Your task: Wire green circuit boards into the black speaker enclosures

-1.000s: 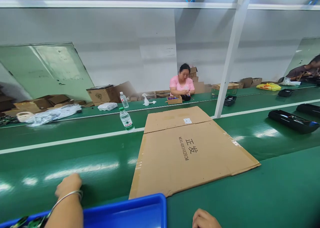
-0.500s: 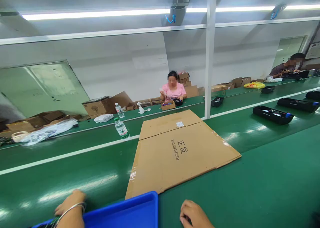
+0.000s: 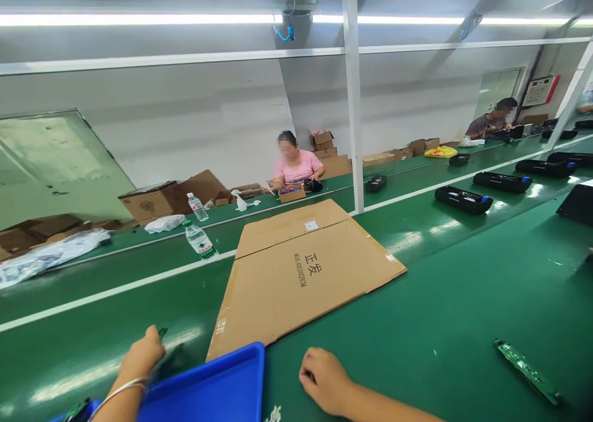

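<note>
My left hand (image 3: 144,351), with a bangle at the wrist, is over the green surface beyond the blue tray (image 3: 252,363). Its fingers are closed, and a small green piece that looks like a circuit board (image 3: 162,333) pokes out past them. My right hand (image 3: 324,379) rests on the green tabletop right of the tray, fingers curled in a loose fist with nothing showing in it. Part of another green board (image 3: 76,409) appears at the tray's left end. A long green circuit board (image 3: 528,372) lies to the far right.
A flattened cardboard sheet (image 3: 287,286) lies ahead, beside a water bottle (image 3: 200,240). Black device housings (image 3: 463,199) stand on the line at right. A white post (image 3: 352,101) rises behind the cardboard. Across the line sits a person in pink (image 3: 299,165); another works far right.
The view has swung right, bringing the long circuit board into sight. My left hand has reached farther forward, and a green piece now shows at its fingers. My right hand stays curled on the table.
</note>
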A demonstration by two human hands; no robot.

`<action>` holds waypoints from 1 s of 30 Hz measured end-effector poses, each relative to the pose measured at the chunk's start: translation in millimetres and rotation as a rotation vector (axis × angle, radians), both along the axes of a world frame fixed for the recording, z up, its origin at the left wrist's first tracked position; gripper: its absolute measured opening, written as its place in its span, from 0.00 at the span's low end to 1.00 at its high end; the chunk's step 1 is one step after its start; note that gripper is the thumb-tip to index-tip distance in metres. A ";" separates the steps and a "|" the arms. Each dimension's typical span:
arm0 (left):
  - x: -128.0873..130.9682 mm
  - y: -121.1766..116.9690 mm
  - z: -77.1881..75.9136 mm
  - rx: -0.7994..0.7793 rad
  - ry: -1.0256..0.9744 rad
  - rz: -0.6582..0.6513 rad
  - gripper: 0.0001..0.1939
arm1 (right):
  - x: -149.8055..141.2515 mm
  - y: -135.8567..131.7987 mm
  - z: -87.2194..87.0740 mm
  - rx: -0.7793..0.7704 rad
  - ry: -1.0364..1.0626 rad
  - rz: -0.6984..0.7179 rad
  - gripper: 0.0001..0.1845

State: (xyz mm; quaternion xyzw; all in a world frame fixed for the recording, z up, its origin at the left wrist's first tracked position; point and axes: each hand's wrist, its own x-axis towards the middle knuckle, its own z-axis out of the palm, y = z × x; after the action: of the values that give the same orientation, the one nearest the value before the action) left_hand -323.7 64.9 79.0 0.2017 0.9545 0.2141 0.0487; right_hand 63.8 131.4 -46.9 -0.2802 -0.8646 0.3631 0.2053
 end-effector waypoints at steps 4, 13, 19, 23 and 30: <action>28.8 8.7 8.0 0.130 -0.113 -0.096 0.31 | 1.7 0.8 5.3 -0.009 -0.022 0.000 0.07; 251.6 -54.3 -12.1 0.734 -1.205 -0.423 0.40 | 4.0 1.8 -1.3 -0.057 0.120 -0.033 0.07; 355.0 -47.5 -89.6 0.740 -1.803 -0.541 0.25 | 2.4 11.9 -19.9 -0.125 0.267 -0.115 0.06; 359.4 -43.8 -117.6 0.785 -1.842 -0.574 0.27 | 0.2 18.6 -28.2 -0.170 0.341 -0.217 0.10; 369.6 -48.5 -124.7 0.806 -1.872 -0.700 0.35 | 16.7 31.7 -24.4 -0.078 0.400 -0.408 0.17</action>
State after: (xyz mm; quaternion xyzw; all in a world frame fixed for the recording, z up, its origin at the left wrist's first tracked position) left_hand 46.0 16.4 -45.7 0.2206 0.2863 0.5564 0.7482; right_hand 80.5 163.1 -71.4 -0.3789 -0.7178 0.3955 0.4298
